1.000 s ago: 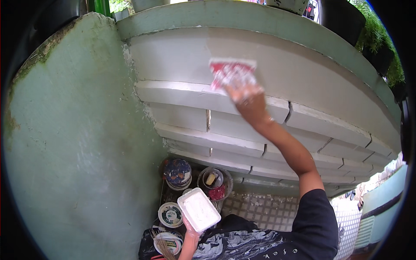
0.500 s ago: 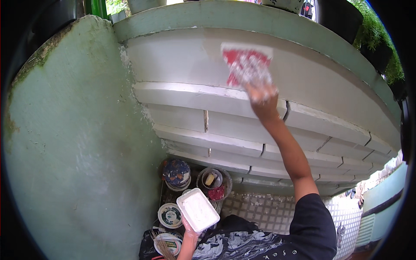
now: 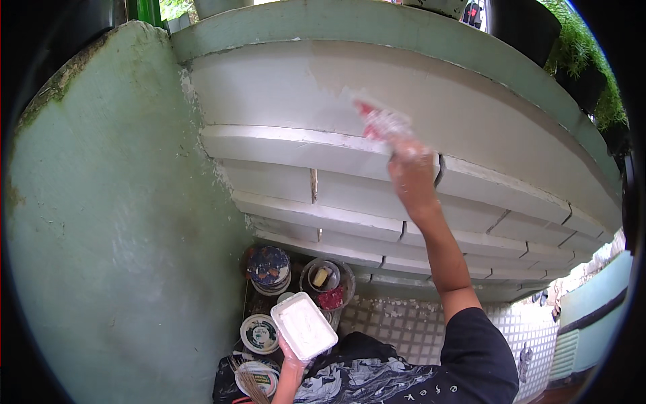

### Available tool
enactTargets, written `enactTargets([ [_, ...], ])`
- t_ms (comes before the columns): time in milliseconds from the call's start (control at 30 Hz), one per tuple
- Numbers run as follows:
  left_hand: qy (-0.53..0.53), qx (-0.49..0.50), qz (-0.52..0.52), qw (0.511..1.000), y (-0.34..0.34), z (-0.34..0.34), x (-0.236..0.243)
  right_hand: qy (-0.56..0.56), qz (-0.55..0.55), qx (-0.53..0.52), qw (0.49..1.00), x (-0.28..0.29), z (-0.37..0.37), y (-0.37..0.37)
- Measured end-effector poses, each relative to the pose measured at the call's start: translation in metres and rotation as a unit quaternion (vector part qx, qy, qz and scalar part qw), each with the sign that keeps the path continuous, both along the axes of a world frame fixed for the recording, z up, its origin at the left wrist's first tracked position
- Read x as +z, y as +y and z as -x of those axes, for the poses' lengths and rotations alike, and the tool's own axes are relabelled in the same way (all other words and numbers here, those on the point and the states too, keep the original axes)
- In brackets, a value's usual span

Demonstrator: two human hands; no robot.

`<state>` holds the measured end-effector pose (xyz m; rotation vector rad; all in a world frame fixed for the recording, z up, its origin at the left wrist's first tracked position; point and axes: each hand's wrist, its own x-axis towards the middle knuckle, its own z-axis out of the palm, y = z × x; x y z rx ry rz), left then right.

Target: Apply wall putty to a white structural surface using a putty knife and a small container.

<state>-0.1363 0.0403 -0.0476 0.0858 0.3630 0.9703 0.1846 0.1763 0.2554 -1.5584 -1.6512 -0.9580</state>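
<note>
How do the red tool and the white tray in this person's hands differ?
The red tool is blurred; the white tray looks sharper. The red tool is up by the pale wall, in the right hand; the white tray is lower, in the left hand. Both bear white material.

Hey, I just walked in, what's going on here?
A person's right hand holds a red, flat spreader, smeared white and blurred, up at the pale upper wall panel; whether it touches is unclear. The left hand holds a white tray with white paste in it, down by the person's body. Tubs and a round basin sit below the wall.
</note>
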Motion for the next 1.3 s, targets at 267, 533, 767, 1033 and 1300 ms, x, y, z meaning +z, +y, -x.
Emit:
enactTargets([
  [267, 0.011, -0.001, -0.016, 1.0, 0.002, 0.0, -0.004, -0.103, -0.146, -0.154, 0.972, 0.016, -0.023, 0.023],
  [533, 0.005, 0.012, -0.021, 1.0, -0.001, 0.001, -0.01, -0.102, -0.111, -0.097, 0.984, 0.026, -0.01, 0.004],
  [767, -0.004, 0.009, 0.004, 1.0, 0.0, -0.003, -0.01, -0.13, -0.126, -0.13, 0.975, 0.02, -0.028, 0.014],
  [1033, 0.009, 0.002, -0.002, 1.0, 0.003, 0.0, -0.008, -0.155, -0.139, -0.082, 0.975, 0.054, 0.003, 0.023],
  [1300, 0.005, 0.019, -0.006, 1.0, 0.004, 0.001, -0.007, -0.202, 0.023, -0.035, 0.978, -0.014, 0.012, 0.045],
])
